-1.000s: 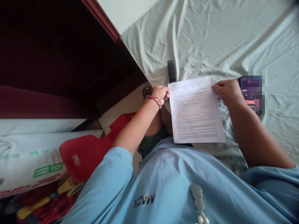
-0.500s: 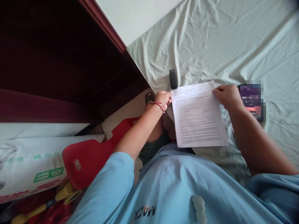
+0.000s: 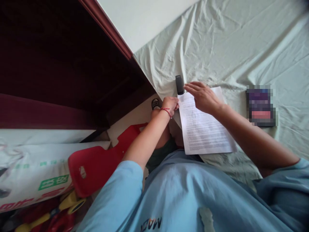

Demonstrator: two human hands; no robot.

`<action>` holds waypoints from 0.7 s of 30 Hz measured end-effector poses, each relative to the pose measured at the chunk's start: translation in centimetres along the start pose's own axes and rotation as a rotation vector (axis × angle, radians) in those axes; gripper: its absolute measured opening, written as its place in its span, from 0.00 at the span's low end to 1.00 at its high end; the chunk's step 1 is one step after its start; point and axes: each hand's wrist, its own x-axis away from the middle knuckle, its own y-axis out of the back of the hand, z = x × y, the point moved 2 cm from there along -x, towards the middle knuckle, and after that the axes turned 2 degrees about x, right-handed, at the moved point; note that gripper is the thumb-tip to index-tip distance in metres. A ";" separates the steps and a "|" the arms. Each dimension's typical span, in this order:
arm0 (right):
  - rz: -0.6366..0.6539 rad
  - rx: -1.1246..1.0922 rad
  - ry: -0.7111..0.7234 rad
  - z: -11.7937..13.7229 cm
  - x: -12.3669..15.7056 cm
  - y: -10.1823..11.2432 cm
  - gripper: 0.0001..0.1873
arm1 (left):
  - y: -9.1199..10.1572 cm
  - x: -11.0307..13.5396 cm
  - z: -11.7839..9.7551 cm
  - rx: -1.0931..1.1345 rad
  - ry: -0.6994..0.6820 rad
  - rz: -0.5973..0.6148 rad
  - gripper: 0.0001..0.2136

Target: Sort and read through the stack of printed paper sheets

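Note:
A stack of printed paper sheets [image 3: 205,132] lies on the pale green bed sheet, close to my body. My left hand [image 3: 171,103], with a red string bracelet at the wrist, pinches the stack's upper left edge. Over the top of the page is my right hand [image 3: 204,96], its fingers stretched out toward the left and holding nothing. Their tips come close to a small black stapler-like object [image 3: 179,84] that lies just beyond the paper's upper left corner. My right hand and forearm hide part of the print.
A phone [image 3: 261,108], partly pixelated, lies on the wrinkled bed sheet [image 3: 229,48] at right. Dark red wooden furniture [image 3: 60,58] stands at left. Below it are a red plastic chair [image 3: 96,164], a white printed sack [image 3: 31,174] and yellow and red toys [image 3: 58,212].
My right hand has let go of the paper's upper right corner and moved left across the top of the page, fingers now extended. My left hand keeps its pinch.

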 end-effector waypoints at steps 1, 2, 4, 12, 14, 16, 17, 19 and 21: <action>0.026 0.007 0.022 0.2 -0.4 -0.5 0.42 | 0.0 -0.1 0.0 -0.007 -0.012 -0.007 0.18; 0.047 0.017 0.033 0.3 -0.8 -0.8 0.43 | 0.0 -0.1 0.1 -0.009 -0.023 -0.014 0.18; 0.065 0.042 0.042 0.4 -1.1 -1.4 0.44 | -0.1 -0.2 0.2 -0.005 -0.033 -0.028 0.19; 0.047 0.080 0.010 0.8 -0.8 -2.7 0.38 | 0.0 0.1 -0.1 -0.011 0.007 -0.031 0.20; 0.011 0.070 0.004 0.9 -0.6 -3.0 0.39 | 0.0 0.0 -0.2 -0.007 0.017 -0.028 0.20; -0.009 0.061 0.009 0.9 -0.6 -3.2 0.39 | 0.0 0.0 -0.2 0.000 0.025 -0.032 0.20; -0.009 0.060 0.013 0.9 -0.6 -3.3 0.39 | 0.0 -0.1 -0.1 0.006 0.030 -0.035 0.20; 0.003 0.064 0.019 0.8 -0.7 -3.3 0.37 | 0.0 -0.1 -0.1 0.020 0.040 -0.033 0.19; 0.021 0.077 0.021 0.7 -0.8 -3.3 0.36 | 0.0 -0.1 -0.1 0.031 0.045 -0.022 0.19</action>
